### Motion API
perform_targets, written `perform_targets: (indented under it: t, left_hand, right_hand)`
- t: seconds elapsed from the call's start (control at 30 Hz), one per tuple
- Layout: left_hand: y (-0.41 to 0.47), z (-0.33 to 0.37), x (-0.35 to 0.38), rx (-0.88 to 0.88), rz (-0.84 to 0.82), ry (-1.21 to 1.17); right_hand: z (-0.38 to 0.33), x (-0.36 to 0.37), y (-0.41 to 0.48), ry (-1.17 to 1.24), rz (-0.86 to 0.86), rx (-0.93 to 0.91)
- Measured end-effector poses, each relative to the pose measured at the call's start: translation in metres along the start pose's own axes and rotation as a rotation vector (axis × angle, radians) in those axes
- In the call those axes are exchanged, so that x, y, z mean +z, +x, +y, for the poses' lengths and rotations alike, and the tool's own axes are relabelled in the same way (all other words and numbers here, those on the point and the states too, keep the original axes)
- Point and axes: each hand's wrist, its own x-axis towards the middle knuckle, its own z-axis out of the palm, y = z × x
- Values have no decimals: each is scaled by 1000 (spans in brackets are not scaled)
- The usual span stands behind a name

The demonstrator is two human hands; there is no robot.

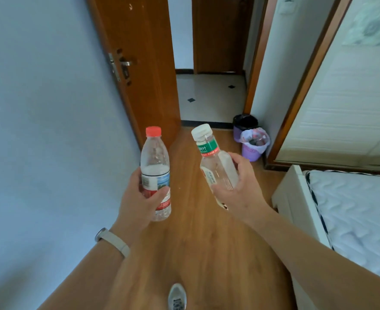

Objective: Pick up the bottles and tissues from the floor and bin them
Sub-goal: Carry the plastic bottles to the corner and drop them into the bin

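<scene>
Wood floor point(198, 242) runs to the bin point(251, 154) at its far edge, our left hand point(137, 198) grips the red-cap bottle point(155, 162), right hand point(238, 186) the white-cap bottle point(209, 148), so we should next walk over and drop both.

Contents of the purple bin point(251, 153) too small to tell; shoe point(177, 297) cut off at the bottom edge.

Clear red-capped bottle point(155, 166): red-white-blue label. Clear white-capped bottle point(218, 168) at its 3 o'clock: green-and-red label. Purple bin point(252, 152) at 2 o'clock of that; floor point(206, 242) brown wood-grain, tiles point(209, 97) cream with dark diamonds.
</scene>
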Motion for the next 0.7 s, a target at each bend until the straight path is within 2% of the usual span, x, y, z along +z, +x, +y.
perform_targets:
  t: [0.27,0.53,0.7]
  left_hand:
    - [146,-32,-14,30,-189,-87]
    - [218,-37,-1,17,-302,-232]
    - [263,-39,19,-12,-330,-239]
  right_hand:
    - [-20,54,93,-74,133,145]
    - [-13,69,150,-110,186,215]
    - [21,79,193,-96,201,249]
